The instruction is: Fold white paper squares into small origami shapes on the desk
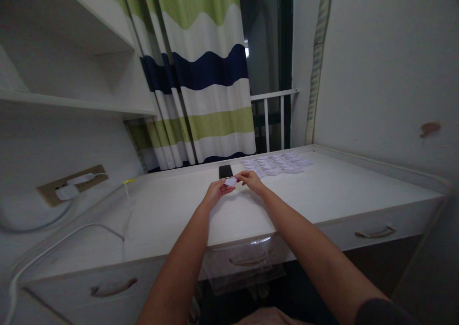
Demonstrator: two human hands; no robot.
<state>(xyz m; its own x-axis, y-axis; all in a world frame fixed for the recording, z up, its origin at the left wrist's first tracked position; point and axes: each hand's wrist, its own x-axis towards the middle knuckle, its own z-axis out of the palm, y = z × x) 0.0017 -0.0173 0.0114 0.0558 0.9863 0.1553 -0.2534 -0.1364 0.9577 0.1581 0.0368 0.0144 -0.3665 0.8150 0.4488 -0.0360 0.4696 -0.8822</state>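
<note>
My left hand (215, 192) holds a small white, folded-looking piece (230, 181) above the desk, its fingers under and around it. At the piece's upper right edge, the fingertips of my right hand (251, 180) are pinched together and appear to grip it. The piece looks like paper, but its exact kind is too small to make out. Just behind my hands lies a dark phone-like rectangle (225, 171). Many similar small white pieces (278, 163) are laid out in rows on the desk, behind and to the right of my right hand.
The white desk (172, 215) has drawers with metal handles. Clear plastic (244, 263) hangs over its front edge. At left are a white cable (71, 234), plugs in a wall socket (71, 189) and an overhead shelf (71, 100). A striped curtain (211, 67) hangs behind.
</note>
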